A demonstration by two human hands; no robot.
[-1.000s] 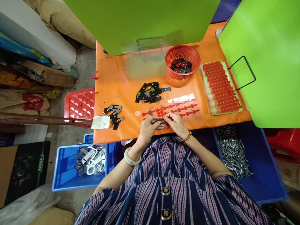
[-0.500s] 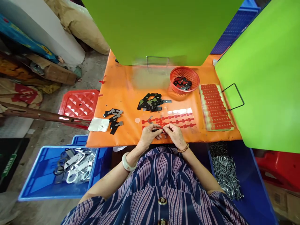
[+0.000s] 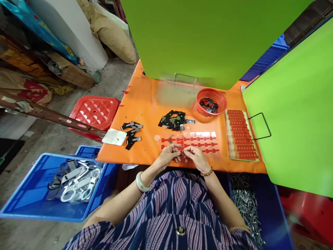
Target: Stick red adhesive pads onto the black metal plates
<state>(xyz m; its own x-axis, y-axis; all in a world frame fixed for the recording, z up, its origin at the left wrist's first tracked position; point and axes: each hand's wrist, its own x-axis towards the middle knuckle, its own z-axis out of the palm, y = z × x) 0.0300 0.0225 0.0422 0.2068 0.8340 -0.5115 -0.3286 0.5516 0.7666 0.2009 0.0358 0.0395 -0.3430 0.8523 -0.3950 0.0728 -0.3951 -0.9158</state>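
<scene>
Left hand (image 3: 168,155) pinches a small dark plate (image 3: 180,151) at the near tabletop (image 3: 145,104) edge, over the red sticker sheet (image 3: 192,141). Right hand (image 3: 195,156) pinches at the same plate, fingertips meeting the left's. The risk, I'd say: with so slight a grip a sticker could land crooked, or the plate could slip off the edge.

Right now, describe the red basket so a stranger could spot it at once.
Start at the orange table and look to its far right part. The red basket sits beyond the stack of red sticker sheets. It is the only round, meshed container there, holding small dark parts.
</scene>
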